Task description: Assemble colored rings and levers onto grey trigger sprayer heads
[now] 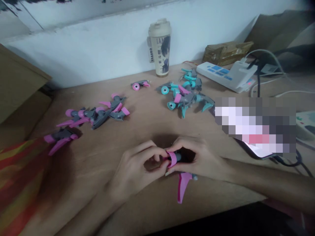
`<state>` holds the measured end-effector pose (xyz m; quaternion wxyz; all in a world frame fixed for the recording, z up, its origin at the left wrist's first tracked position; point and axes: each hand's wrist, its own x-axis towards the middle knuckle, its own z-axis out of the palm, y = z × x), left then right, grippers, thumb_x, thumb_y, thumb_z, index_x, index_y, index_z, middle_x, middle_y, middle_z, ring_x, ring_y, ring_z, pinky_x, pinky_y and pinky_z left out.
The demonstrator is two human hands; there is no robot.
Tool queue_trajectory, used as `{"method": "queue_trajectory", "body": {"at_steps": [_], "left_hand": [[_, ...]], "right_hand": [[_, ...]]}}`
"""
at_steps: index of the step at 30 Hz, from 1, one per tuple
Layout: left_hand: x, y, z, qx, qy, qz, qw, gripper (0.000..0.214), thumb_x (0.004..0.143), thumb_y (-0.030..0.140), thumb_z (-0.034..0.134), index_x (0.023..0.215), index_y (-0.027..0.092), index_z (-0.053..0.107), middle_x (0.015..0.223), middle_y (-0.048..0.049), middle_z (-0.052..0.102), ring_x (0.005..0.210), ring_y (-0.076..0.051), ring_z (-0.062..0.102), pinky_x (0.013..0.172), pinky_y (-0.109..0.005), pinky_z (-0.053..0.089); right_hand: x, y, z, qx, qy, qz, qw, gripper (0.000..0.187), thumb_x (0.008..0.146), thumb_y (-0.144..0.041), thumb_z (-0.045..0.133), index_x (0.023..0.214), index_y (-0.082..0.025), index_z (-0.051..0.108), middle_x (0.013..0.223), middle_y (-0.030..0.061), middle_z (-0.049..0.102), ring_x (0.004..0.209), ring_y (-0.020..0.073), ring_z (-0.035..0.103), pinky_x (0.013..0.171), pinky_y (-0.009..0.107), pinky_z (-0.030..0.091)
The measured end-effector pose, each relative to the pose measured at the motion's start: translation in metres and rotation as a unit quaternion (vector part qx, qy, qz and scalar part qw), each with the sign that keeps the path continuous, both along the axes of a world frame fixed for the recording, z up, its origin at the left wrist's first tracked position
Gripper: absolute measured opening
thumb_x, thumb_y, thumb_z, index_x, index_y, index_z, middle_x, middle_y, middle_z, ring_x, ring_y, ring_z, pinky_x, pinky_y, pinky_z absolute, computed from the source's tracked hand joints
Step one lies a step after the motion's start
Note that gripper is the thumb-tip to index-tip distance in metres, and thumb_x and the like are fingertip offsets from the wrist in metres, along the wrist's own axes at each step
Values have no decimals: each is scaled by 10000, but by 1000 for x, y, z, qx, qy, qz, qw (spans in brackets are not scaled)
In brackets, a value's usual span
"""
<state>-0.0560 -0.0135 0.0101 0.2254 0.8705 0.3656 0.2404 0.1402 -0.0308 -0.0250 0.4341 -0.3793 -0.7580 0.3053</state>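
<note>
Near the front of the table, both hands are on one pink and grey trigger spray head [181, 186]. At its pink ring-shaped end [173, 158], the thumb and fingertips of my left hand [141, 165] are pinched together. My right hand [200, 157] curls round the grey body from the other side, its thumb and fingers closed at the same ring. The pink trigger hangs down below my right hand. Much of the grey body is hidden by the fingers. Whether a small part sits between my left fingertips, I cannot make out.
Pink and grey spray heads [98, 114] lie at the left, and a single one [140, 84] farther back. Turquoise and grey ones [188, 95] are heaped right of centre. Behind stands a coffee tumbler [159, 49]. A power strip [221, 74], cables and a phone [261, 151] occupy the right.
</note>
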Motion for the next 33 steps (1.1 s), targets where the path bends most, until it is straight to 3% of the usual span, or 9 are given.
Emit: {"method": "queue_trajectory", "body": {"at_steps": [13, 16, 21, 28, 33], "left_hand": [[3, 2, -1, -69, -33, 2, 997, 22, 771, 174, 638, 784, 176, 656, 657, 29, 526, 570, -67, 511, 522, -176, 398], [2, 1, -2, -65, -35, -10, 997, 101, 821, 208, 592, 888, 176, 661, 693, 15, 551, 592, -73, 529, 528, -172, 423], [-2, 2, -11, 9, -22, -26, 999, 309, 857, 226, 556, 1164, 222, 584, 683, 36, 552, 543, -60, 495, 535, -167, 440], [-13, 11, -12, 80, -60, 62, 993, 140, 880, 211, 514, 944, 175, 634, 765, 3, 652, 600, -83, 563, 595, -204, 452], [-7, 1, -14, 125, -90, 22, 988, 95, 852, 179, 540, 835, 160, 631, 642, 19, 592, 549, -76, 530, 542, -190, 424]], "right_hand": [[1, 0, 0, -31, 8, 1, 999, 367, 622, -365, 790, 918, -204, 645, 820, -35, 672, 739, 94, 624, 667, 197, 467], [3, 1, -2, -55, 12, -19, 998, 339, 661, -359, 766, 940, -218, 637, 851, -32, 684, 760, 104, 637, 683, 207, 477], [5, 7, -4, -99, 29, -62, 993, 340, 719, -378, 712, 1011, -233, 615, 934, 3, 691, 852, 157, 652, 755, 277, 502], [5, 7, 0, -46, 12, -54, 997, 368, 684, -361, 743, 1001, -235, 605, 971, 13, 688, 886, 180, 649, 812, 323, 500], [4, 7, -6, -12, 11, -33, 999, 365, 691, -334, 739, 1009, -229, 594, 987, 25, 681, 909, 181, 646, 834, 332, 497]]}}
